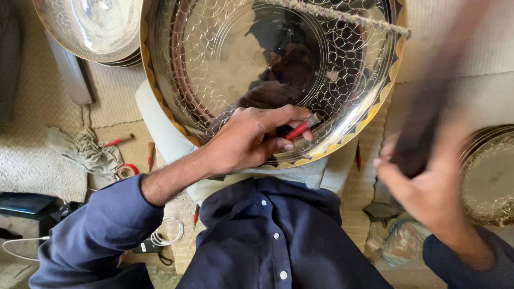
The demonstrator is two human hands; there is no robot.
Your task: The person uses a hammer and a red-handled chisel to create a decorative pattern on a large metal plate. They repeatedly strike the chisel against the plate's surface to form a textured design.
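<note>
We see a silver, mirror-bright round tray [225, 69] engraved with overlapping scale-like arcs and ringed circles, its scalloped rim gold. At its five o'clock edge, the left hand [251, 139] pinches a red-and-black chisel [300, 128]. At eight o'clock lie a grey-green rag [85, 152] and red tape roll [127, 170]. Our shirt [267, 235] is navy, white-buttoned.

Large tray [225, 59]: polished metal, mirror-glossy, with fine engraved scale lines and a golden scalloped rim.
Chisel [300, 127]: red, glossy handle with a dull grey metal tip, in the left hand [251, 139].
Mallet [428, 118]: dark and matt, blurred, in the right hand [428, 187].
Far-left trays [91, 27]: shiny silver metal.
Right tray [490, 176]: duller metal, rough worked surface.
Rag [85, 150]: crumpled, soft grey cloth.
Shirt [267, 241]: dark blue matt cloth, glossy white buttons.
Floor mat [32, 144]: coarse woven, beige.
</note>
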